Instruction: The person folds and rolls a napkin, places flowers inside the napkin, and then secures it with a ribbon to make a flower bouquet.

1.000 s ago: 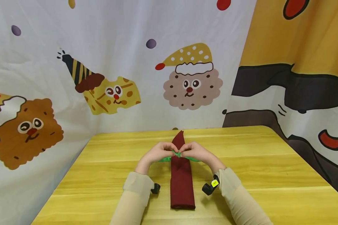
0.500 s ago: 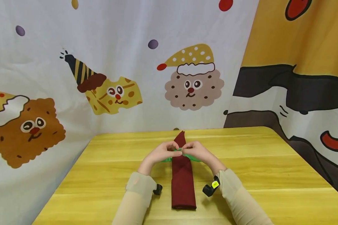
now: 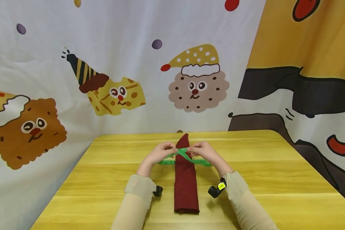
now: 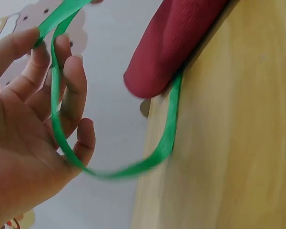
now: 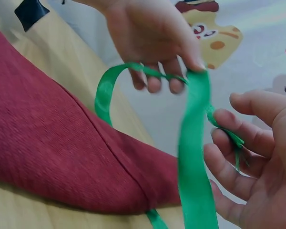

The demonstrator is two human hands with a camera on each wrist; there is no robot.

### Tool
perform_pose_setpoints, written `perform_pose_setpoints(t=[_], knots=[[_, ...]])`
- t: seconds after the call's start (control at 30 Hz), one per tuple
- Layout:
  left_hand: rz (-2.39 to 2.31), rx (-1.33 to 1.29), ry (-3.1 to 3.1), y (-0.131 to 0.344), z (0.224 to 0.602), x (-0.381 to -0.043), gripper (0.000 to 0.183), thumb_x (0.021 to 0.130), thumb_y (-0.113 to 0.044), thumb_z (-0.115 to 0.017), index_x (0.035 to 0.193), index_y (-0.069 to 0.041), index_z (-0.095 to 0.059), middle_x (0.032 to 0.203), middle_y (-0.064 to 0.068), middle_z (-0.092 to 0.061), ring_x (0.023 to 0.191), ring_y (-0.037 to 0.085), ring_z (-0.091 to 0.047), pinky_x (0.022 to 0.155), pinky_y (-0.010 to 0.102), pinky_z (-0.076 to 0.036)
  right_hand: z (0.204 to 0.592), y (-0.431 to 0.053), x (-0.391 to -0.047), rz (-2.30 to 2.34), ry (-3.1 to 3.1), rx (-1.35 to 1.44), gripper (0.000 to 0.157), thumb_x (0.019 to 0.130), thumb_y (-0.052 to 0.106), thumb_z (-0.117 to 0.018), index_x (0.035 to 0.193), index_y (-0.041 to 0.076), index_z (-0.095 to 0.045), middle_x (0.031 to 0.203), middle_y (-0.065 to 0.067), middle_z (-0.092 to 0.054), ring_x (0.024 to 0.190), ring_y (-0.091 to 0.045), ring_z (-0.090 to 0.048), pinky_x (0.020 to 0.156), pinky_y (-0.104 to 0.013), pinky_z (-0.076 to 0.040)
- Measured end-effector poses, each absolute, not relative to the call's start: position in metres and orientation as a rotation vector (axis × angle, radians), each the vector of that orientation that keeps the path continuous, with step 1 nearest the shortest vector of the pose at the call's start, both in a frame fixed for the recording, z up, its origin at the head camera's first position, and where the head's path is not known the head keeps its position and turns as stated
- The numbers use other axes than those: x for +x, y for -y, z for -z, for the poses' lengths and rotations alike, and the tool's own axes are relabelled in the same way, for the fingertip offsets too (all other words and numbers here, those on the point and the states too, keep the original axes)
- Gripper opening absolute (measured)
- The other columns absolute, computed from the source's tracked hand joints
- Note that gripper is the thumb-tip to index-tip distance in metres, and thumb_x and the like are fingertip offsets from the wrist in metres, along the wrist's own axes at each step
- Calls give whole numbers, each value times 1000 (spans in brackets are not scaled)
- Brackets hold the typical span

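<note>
A long, folded dark-red cloth (image 3: 186,188) with a pointed far end lies lengthwise on the table. A green ribbon (image 3: 185,156) passes under it, and its strands cross above it. My left hand (image 3: 157,155) pinches the ribbon between thumb and index finger, left of the cloth; in the left wrist view a ribbon loop (image 4: 167,143) hangs past the palm. On the other side, my right hand (image 3: 204,154) has the frayed ribbon end (image 5: 233,136) caught between its curled fingers, with the thumb (image 5: 248,102) apart from it. The fingers partly hide that end.
The yellow wood-grain table (image 3: 118,191) reaches back to a white cartoon-printed curtain (image 3: 126,38). A black wrist camera (image 3: 158,191) sits by the left cuff, another black camera (image 3: 215,190) by the right cuff.
My hands were together over the cloth and have since drawn apart, left hand leftward and right hand slightly rightward. The crossed green strands between them now show more openly.
</note>
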State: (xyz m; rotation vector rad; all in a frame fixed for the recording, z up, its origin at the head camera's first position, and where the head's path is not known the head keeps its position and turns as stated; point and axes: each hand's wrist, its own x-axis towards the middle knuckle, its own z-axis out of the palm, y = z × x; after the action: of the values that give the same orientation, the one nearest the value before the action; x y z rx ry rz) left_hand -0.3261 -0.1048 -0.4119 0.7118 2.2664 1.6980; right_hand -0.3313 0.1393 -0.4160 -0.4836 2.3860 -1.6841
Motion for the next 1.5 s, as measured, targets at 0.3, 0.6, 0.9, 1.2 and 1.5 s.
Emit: perform_pose_setpoints(t=[0.3,0.6,0.9,1.2,1.5], knots=[[-1721,501,-2318,127,415,-333,20,97,-23,-61,99,-2,-63,89,10,-63,93,33,-59,94,48,-41,418,-169,-343,1664,-2474,-327,35,95,24,-62,91,-9,-72,90,-17,-70,56,-15,-49,76,-40,-49],[-1597,352,-2309,133,431,-338,20,98,-23,-57,98,-3,-61,92,4,-61,82,17,-57,83,39,-45,422,-192,-349,1416,-2548,-317,37,95,31,-61,82,-1,-74,80,-9,-69,49,-10,-38,68,-38,-47],[-1644,379,-2266,133,437,-340,21,99,-23,-57,100,-2,-61,86,2,-57,79,17,-52,80,37,-42,439,-187,-352,1591,-2321,-554,35,97,24,-60,107,-8,-69,101,-19,-70,91,-30,-69,81,-39,-53],[-1668,408,-2283,134,437,-339,25,100,-23,-55,103,1,-59,83,0,-55,75,14,-49,78,36,-41,452,-187,-351,1510,-2331,-576,29,96,20,-59,104,-5,-71,90,-10,-72,59,-17,-62,60,-27,-47],[-1672,369,-2293,136,438,-340,22,99,-22,-57,102,0,-60,75,-1,-48,70,18,-41,70,33,-34,457,-191,-355,1546,-2432,-509,28,95,24,-61,97,0,-74,52,2,-42,48,-9,-30,54,-25,-33]])
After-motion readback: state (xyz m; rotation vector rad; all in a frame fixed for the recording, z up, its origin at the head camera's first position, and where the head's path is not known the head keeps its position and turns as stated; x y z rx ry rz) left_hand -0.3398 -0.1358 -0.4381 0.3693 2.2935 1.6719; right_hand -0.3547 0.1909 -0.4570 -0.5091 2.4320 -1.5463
